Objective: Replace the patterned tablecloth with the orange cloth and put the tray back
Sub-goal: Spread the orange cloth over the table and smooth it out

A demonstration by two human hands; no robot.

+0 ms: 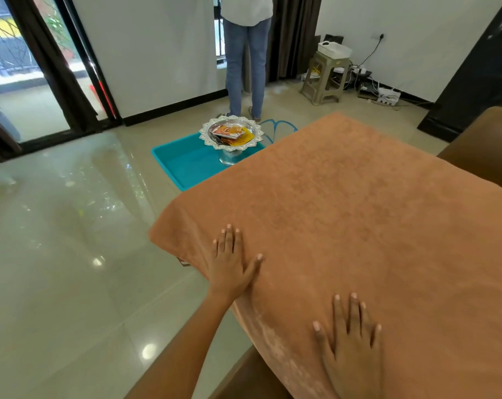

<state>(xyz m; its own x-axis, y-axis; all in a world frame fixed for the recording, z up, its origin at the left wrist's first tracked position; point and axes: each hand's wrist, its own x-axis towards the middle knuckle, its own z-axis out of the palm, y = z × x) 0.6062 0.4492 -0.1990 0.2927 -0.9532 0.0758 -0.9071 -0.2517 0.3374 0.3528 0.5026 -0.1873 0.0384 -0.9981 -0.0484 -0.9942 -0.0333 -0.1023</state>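
Your left hand point(232, 263) and right hand point(352, 338), two in all, lie flat with fingers spread on the one orange terry cloth point(359, 211), its long axis running away from you, while beyond its far edge one scalloped silver pedestal tray point(232, 135) of packets stands in one turquoise plastic bin point(183, 165).

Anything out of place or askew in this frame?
The silver pedestal tray stands in a teal bin on the floor, not on the table. The orange cloth lies smooth under the flat left hand and right hand.
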